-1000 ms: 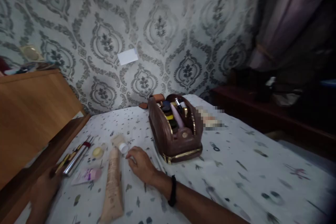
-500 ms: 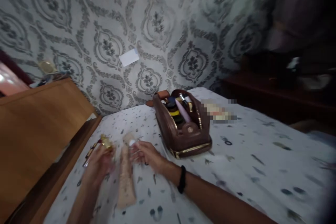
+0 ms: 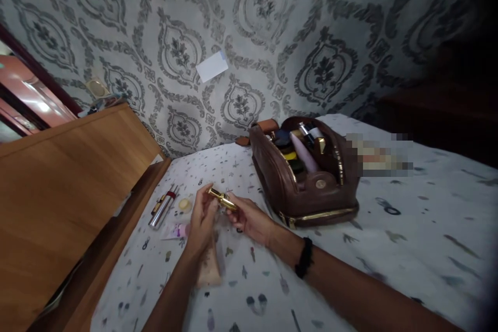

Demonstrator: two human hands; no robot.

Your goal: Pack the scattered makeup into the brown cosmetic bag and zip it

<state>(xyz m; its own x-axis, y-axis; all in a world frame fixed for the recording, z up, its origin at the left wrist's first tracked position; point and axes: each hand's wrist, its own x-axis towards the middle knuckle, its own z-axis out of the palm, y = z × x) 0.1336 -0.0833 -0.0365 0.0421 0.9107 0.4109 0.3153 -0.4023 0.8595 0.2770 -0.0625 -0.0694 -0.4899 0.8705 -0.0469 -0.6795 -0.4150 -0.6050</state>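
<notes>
Between my two hands is a small shiny gold cosmetic tube (image 3: 222, 199). The fingers of my left hand (image 3: 201, 222) pinch its left end, and my right hand (image 3: 252, 222) is closed around its right end. Below my left hand, partly hidden by it, a beige squeeze tube (image 3: 210, 268) lies on the patterned sheet. A white and pink tube (image 3: 175, 231) pokes out left of that hand. Farther left are a silver tube (image 3: 160, 213) with a dark red band and a small round cream-yellow item (image 3: 184, 205).
An unzipped brown toiletry bag (image 3: 311, 199) stands to the right of my hands, with bottles and a lilac tube (image 3: 303, 152) inside. A wooden board (image 3: 78, 166) borders the bed at left. A patterned wall rises behind; a blurred-out item lies beyond the bag.
My hands have come together, both now on the gold tube, which was by my left hand before. My right hand has left the beige tube. The view has shifted left.
</notes>
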